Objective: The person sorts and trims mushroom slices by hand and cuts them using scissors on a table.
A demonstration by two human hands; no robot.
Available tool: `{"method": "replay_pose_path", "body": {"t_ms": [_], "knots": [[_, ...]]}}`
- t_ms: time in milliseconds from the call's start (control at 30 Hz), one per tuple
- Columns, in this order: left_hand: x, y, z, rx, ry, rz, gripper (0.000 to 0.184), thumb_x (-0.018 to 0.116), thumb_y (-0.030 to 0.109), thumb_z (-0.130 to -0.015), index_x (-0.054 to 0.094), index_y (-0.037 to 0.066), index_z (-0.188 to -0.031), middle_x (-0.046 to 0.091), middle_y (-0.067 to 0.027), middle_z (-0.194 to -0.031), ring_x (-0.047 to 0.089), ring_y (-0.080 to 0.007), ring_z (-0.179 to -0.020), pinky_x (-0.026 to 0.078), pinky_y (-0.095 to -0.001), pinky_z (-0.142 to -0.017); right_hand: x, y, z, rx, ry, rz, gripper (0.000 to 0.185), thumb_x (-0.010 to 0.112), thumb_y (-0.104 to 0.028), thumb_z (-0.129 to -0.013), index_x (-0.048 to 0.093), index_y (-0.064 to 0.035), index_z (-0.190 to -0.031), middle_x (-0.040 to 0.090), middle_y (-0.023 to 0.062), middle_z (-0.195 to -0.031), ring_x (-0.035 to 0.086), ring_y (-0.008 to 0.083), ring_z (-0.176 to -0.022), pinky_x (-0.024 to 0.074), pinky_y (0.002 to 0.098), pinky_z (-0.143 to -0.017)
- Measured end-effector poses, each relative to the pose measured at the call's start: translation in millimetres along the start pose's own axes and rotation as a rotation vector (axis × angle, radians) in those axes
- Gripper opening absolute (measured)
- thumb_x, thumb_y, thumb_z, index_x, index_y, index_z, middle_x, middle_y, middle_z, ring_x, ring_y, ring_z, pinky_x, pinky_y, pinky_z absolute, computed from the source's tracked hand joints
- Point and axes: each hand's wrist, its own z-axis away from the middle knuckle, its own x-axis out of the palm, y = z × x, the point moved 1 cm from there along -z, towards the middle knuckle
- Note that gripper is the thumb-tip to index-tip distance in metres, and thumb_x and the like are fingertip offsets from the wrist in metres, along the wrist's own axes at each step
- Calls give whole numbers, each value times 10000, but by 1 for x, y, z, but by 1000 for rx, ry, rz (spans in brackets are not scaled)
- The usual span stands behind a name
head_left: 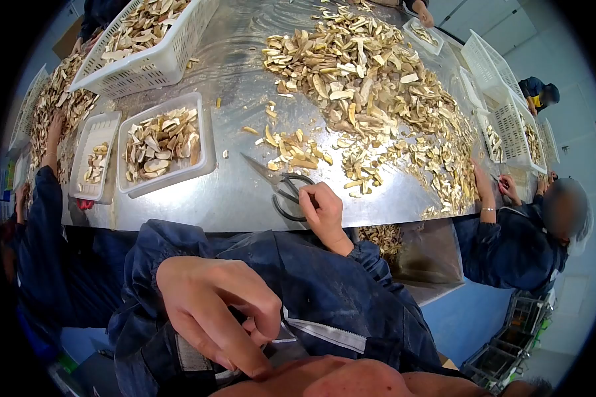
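My left hand (218, 304) is raised over my chest beside the zipper of a dark blue jacket (311, 271). Its fingers are bent inward, and their tips and anything between them are partly hidden. At the table's near edge, my right hand (324, 212) has its fingers curled closed against the black handles of a pair of scissors (290, 194). Whether it grips a handle cannot be made out. The blades lie on the metal table (232, 198), pointing up and left. Beyond them is a small group of yellowish slices (298, 151), beside a large heap of sliced mushrooms (371, 79).
Left of the scissors stand a white tub of slices (205, 142), a narrower tray (78, 155) and a large perforated basket (169, 63). Co-workers' hands (54, 129) (485, 188) reach onto both sides. An open bag (430, 251) hangs below the edge.
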Motion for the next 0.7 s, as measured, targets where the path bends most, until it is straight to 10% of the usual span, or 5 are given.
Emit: {"method": "replay_pose_path", "body": {"t_ms": [700], "knots": [[2, -4, 0, 72, 5, -36, 204, 633, 105, -966, 722, -19, -1102, 588, -172, -888, 571, -220, -636, 446, -292, -520, 1, 2, -1, -34, 19, 3, 29, 685, -23, -884, 663, -13, -867, 594, 92, -733, 570, 204, -601, 440, 305, -557]]}}
